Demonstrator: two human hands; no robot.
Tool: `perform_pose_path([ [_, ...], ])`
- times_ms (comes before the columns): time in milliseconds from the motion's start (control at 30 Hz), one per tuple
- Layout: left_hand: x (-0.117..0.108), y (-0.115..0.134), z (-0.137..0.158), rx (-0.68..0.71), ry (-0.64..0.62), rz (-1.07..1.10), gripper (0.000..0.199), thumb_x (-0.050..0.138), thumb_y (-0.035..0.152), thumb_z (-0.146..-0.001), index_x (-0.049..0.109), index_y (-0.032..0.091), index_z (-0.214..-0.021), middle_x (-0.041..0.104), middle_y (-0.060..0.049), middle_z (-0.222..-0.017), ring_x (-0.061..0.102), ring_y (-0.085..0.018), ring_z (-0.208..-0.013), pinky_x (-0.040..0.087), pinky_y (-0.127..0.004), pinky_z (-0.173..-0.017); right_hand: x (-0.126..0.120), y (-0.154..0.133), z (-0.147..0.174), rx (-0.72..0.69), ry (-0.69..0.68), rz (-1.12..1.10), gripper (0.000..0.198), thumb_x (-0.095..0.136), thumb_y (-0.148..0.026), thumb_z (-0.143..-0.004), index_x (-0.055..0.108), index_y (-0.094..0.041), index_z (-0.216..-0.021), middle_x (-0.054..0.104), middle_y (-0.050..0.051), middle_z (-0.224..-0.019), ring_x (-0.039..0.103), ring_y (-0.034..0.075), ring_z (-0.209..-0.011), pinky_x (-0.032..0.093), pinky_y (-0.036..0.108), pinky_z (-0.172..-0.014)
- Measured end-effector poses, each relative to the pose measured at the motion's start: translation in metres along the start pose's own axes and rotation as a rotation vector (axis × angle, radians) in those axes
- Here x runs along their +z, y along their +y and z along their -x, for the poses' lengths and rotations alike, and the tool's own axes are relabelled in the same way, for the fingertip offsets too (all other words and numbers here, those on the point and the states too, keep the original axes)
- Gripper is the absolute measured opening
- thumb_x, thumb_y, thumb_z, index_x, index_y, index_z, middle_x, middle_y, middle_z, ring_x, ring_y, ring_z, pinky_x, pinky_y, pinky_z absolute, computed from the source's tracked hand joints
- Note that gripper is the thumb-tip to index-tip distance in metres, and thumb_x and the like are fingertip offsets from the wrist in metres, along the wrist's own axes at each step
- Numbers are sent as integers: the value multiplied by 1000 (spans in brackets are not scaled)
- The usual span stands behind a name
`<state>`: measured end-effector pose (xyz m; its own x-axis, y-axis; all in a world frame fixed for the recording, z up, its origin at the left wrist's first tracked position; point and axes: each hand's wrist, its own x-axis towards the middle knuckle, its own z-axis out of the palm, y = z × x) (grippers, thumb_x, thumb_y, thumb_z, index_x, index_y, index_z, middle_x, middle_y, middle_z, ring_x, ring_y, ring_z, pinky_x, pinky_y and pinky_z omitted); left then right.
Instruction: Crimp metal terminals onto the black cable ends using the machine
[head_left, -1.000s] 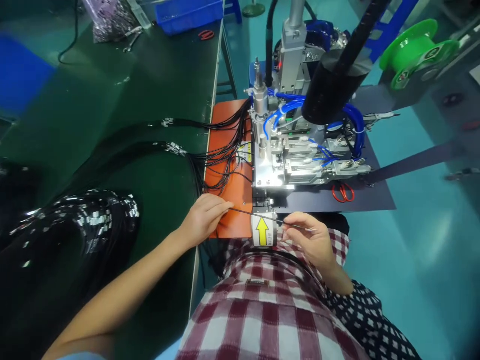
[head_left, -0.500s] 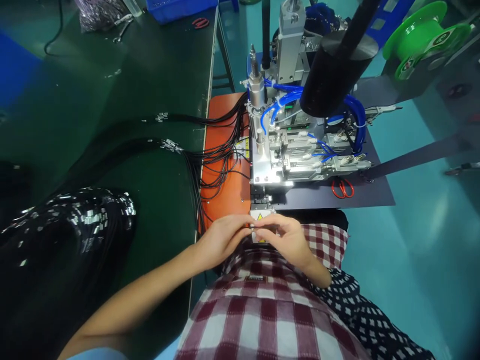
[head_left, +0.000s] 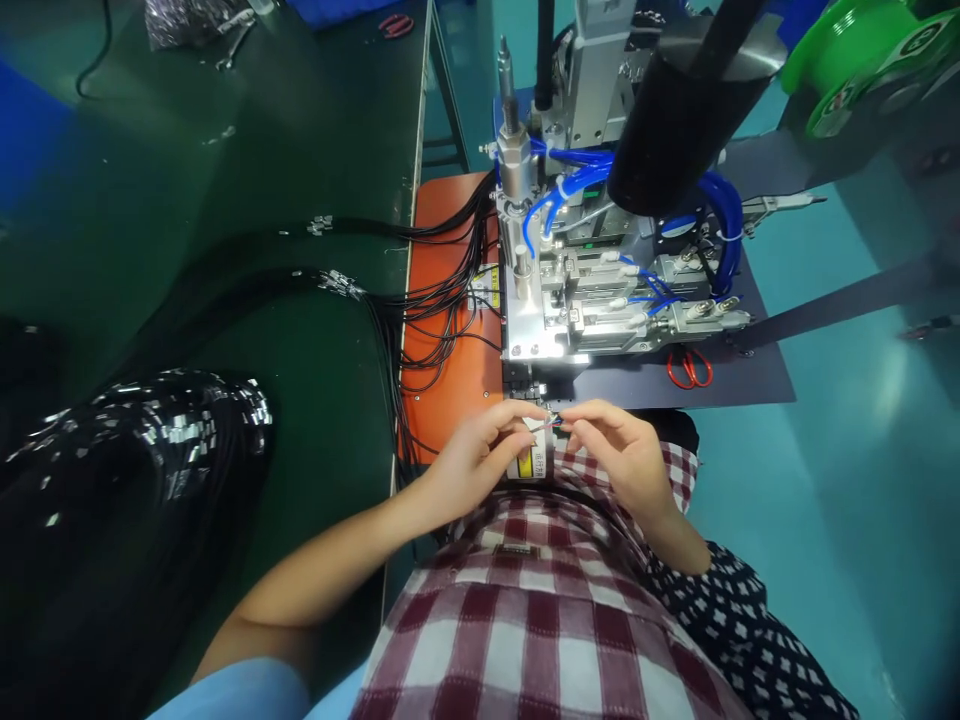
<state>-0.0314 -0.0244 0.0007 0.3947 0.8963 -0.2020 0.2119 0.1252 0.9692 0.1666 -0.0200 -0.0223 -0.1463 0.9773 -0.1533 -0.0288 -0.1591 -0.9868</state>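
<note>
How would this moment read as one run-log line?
left hand: pinching thin wires; right hand: at same wires; black cables: over orange plate; machine: ahead

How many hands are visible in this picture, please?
2: the left hand, partly over the orange plate in this view, and the right hand, facing it across thin wires. No other hand shows.

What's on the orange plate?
Black cables and a partly covered label. The left hand hides the plate's near-right corner; what's under the cables can't be seen.
</note>
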Motion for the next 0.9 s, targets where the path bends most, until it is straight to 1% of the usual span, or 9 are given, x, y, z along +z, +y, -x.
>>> perform_pose_path([
  [100,0,-2,-3,24,42,8,25,51,30,-96,62,21,-117,59,0,-75,54,-12,-67,42,-22,-58,-1,-5,2,-55,44,125,13,62,-25,-87,74,-21,-91,68,3,-87,59,13,-64,51,29,-63],
  [267,2,-2,-4,73,78,-4,22,53,26,-95,65,22,-113,60,0,-75,59,-13,-72,47,-23,-63,5,-8,5,-88,22,156,14,60,-23,-89,73,-23,-93,67,2,-84,59,13,-63,50,29,-61],
  [367,3,-4,-3,72,99,-25,23,54,27,-95,65,22,-114,64,-1,-81,60,-13,-72,47,-23,-63,6,-9,9,-172,46,240,15,59,-22,-90,74,-24,-94,69,3,-88,63,16,-73,52,32,-68],
  [467,6,-7,-1,64,140,-68,24,54,28,-94,65,21,-115,67,-2,-81,60,-13,-69,47,-22,-61,5,-6,15,-354,81,481,21,58,-20,-91,74,-28,-103,72,4,-92,65,19,-82,50,35,-75],
  [600,12,-12,-1,97,212,-145,24,55,27,-94,65,21,-115,70,-3,-90,62,-13,-74,49,-24,-67,3,9,24,-582,96,890,36,62,-18,-88,68,-32,-121,76,4,-93,67,18,-76,42,35,-69],
  [667,13,-14,-1,103,242,-153,25,55,26,-94,64,21,-116,68,-2,-85,60,-12,-70,49,-24,-65,3,18,26,-633,75,970,43,62,-17,-88,63,-32,-128,77,3,-96,68,18,-77,39,35,-68],
  [767,14,-16,-2,117,272,-138,24,54,27,-94,64,21,-115,64,0,-75,57,-11,-64,47,-23,-61,5,22,26,-584,50,871,42,62,-18,-88,62,-30,-129,76,5,-100,68,19,-79,42,35,-69],
  [833,14,-17,-1,130,273,-135,24,55,27,-94,64,22,-115,64,0,-75,56,-11,-63,47,-23,-60,7,18,22,-439,101,656,31,61,-21,-89,67,-27,-119,75,6,-99,67,19,-78,47,35,-69],
  [900,15,-17,0,146,267,-142,24,55,27,-94,65,22,-115,64,0,-76,56,-11,-62,47,-23,-60,10,12,16,-237,132,385,17,62,-27,-89,70,-24,-103,73,5,-92,64,17,-69,50,32,-63],
])
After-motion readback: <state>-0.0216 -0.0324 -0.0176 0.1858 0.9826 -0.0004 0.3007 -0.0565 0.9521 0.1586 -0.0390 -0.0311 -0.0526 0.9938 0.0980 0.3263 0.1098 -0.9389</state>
